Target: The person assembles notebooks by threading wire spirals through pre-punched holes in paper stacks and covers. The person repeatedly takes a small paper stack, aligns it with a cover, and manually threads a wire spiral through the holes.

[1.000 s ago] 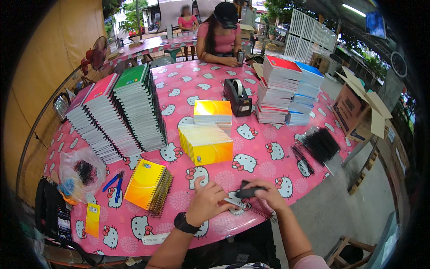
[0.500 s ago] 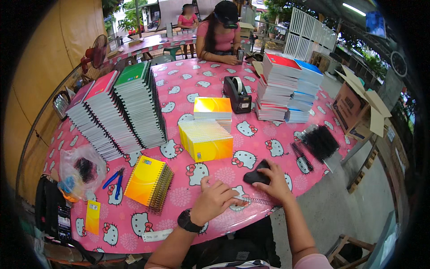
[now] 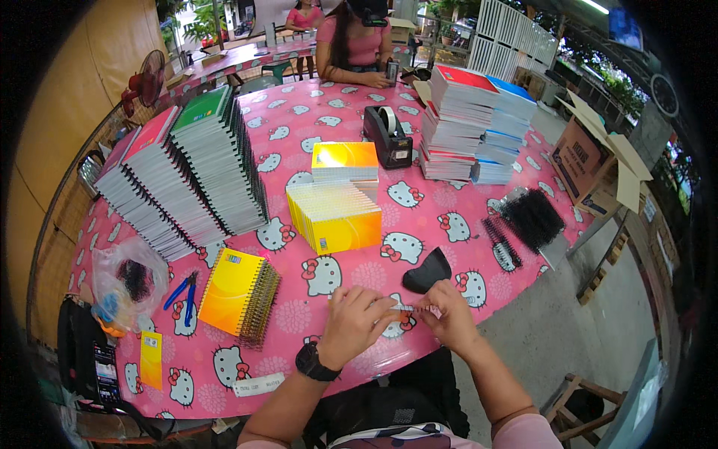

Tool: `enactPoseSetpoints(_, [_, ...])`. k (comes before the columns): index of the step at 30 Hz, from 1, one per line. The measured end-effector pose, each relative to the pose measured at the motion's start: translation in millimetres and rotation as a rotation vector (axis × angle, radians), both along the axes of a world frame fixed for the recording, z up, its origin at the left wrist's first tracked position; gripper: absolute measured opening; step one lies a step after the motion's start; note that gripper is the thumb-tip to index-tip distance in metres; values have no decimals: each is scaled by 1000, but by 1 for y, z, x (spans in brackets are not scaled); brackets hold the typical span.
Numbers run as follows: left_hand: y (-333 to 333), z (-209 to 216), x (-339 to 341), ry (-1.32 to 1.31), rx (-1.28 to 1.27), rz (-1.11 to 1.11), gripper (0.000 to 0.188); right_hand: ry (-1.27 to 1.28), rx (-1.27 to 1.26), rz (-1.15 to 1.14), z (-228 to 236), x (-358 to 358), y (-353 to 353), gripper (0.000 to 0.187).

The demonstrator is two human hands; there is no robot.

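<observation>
Near the table's front edge my left hand (image 3: 354,322), with a black watch on its wrist, pinches one end of a thin spiral binding coil (image 3: 410,307). My right hand (image 3: 452,317) has its fingertips closed on the coil's other end, so a short piece shows between the two hands. Just beyond my right hand lies a black, folded, cloth-like piece (image 3: 427,272). To the left of my hands sits a stack of yellow spiral notebooks (image 3: 232,292). Farther ahead stand yellow-covered booklets (image 3: 345,232) without visible coils, fanned in a row.
Tall stacks of spiral notebooks (image 3: 217,172) rise at left, beside blue cutting pliers (image 3: 183,297) and a plastic bag (image 3: 123,277). A tape dispenser (image 3: 393,150), red and blue booklet stacks (image 3: 458,127) and black coils (image 3: 532,221) stand right. A co-worker (image 3: 359,52) sits across.
My right hand has let go of the black cloth-like piece and moved down onto the coil. My left hand stays on the coil's other end. The whole view has shifted slightly.
</observation>
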State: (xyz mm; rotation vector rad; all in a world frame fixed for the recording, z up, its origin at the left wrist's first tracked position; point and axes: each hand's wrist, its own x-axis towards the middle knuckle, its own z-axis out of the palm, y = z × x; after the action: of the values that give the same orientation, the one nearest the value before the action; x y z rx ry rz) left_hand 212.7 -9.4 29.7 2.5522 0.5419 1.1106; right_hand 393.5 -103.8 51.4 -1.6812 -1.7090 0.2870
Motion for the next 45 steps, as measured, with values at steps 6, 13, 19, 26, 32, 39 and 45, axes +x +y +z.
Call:
enactPoseSetpoints(6, [0,-5,-2,-7,10,15,21,140,-169,91,5,-4,-7,17])
enactPoseSetpoints(13, [-5,-4,2,-9,19,9,21,111,-177,52,13,-7,-9,23])
enactPoseSetpoints(19, [-5,-3,4,18,31,-17,20,-106,-163,82,16,-10,-9,26])
enactPoseSetpoints(26, [-6,-3,5,74,52,-31,18,-117,-214,146,3,-3,-7,21])
enactPoseSetpoints(32, [-1,-1,-3,75,-35,-132,21,-20,13,25,2,42,16,38])
enactPoseSetpoints(39, [1,2,-3,63,-24,-157,27,-301,-113,-25,-42,63,26,66])
enactPoseSetpoints(45, [0,3,-3,96,-49,-140,24,-234,-127,-115,-50,58,34,60])
